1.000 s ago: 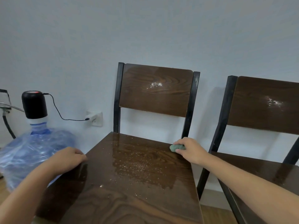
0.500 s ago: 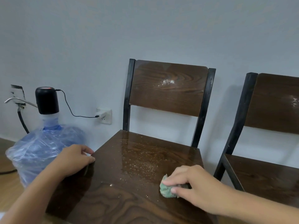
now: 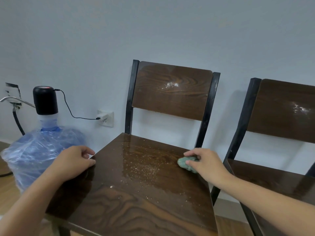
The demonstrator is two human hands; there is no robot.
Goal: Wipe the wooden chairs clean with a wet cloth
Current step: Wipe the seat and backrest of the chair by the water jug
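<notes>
A dark wooden chair (image 3: 136, 205) with a black metal frame faces me; its seat is wet and speckled with pale crumbs in the middle, and its backrest carries a white smudge. My right hand (image 3: 207, 163) presses a wadded green cloth (image 3: 185, 165) onto the seat's right rear part. My left hand (image 3: 73, 161) grips the seat's left edge, fingers curled over it. A second wooden chair (image 3: 279, 113) stands at the right, also smudged white on its backrest.
A large blue water bottle (image 3: 39, 150) wrapped in plastic, topped by a black pump (image 3: 45, 100), stands on the floor at the left. Its cable runs to a wall socket (image 3: 104, 117). A pale wall is close behind both chairs.
My right hand moved the cloth from the seat's back right corner forward, then back toward the right rear. My left hand stayed on the left edge.
</notes>
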